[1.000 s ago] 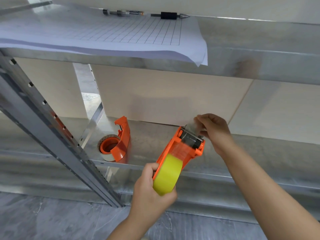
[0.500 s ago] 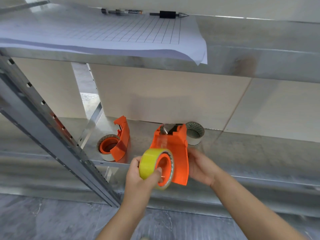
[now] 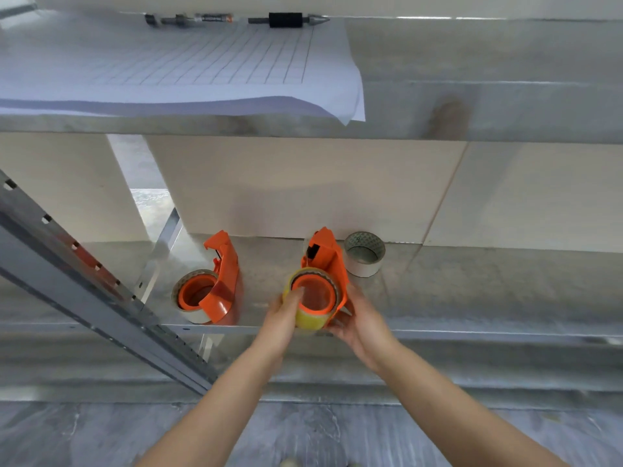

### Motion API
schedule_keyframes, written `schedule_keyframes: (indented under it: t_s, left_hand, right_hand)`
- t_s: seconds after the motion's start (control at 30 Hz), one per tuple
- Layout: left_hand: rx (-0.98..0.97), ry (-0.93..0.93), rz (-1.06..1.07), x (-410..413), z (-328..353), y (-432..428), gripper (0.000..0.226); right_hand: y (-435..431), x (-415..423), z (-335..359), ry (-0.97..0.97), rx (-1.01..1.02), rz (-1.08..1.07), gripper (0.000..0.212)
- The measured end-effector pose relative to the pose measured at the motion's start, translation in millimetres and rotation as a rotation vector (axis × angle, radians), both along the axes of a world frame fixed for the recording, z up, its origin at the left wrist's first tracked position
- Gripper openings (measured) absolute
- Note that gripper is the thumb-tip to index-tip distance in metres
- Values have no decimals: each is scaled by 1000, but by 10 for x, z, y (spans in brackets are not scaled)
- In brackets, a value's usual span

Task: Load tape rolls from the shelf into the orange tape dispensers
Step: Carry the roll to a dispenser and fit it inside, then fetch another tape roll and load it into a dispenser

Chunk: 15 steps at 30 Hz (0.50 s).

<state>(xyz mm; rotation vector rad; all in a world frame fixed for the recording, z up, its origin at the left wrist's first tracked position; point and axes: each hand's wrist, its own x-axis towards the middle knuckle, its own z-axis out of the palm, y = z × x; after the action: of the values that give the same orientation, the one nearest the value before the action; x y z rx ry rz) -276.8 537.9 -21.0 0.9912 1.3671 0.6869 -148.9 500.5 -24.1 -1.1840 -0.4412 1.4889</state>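
Landmark: the dispenser (image 3: 325, 261) in my hands, orange, at the front edge of the lower shelf (image 3: 472, 288).

Far left of it, a grey slotted upright (image 3: 84, 291) runs diagonally down toward the floor (image 3: 303, 433).

Left of it, apart, a second dispenser (image 3: 220, 281) lies on the shelf with a clear roll (image 3: 188, 298) already seated on its orange hub.

My left hand (image 3: 281, 318) comes in from below on its left side. Fingers are curled round the yellow roll (image 3: 310, 318), with the thumb tip over the roll's rim at the edge of the hub. The yellow roll sits on the orange hub (image 3: 315, 294) of the dispenser, facing me.

The dispenser's cutter end points away from me toward the back wall (image 3: 303, 183). Whether its base rests on the shelf or is held just above, I cannot tell.

My right hand (image 3: 362, 320) is on its right side, fingers clasped along the orange side plate and under the lower edge.

Just right of its cutter end, a loose roll (image 3: 364, 254) with a pale outer face stands on the shelf against the wall, not touching it.

Above it, on the upper shelf (image 3: 488, 106): gridded paper (image 3: 188, 62) overhanging the front edge, with a marker (image 3: 194, 19) and a black-gripped tool (image 3: 288, 20) lying behind the paper.
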Motion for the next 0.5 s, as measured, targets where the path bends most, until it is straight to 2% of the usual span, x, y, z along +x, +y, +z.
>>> schedule_keyframes:
  t_s: [0.07,0.17,0.3,0.4,0.5]
  left_hand:
    - [77,246,-96,44,-102,127,42]
    - [172,453,-183,66,-237,250,52]
    - [274,629,-193,72,-383,307,37]
    - [354,734,-217,79,-446,360,33]
    - [489,954,-322,51,-529,401,33]
  right_hand:
    - [86,22,-28,-72,-33,-10,40]
    - [203,57,-111,-248,-59,22,40]
    - [319,64,-205,-421,-118,59,40]
    - [345,84,-289,-439,-135,71,38]
    - [313,83,-305,-444,-107,59,34]
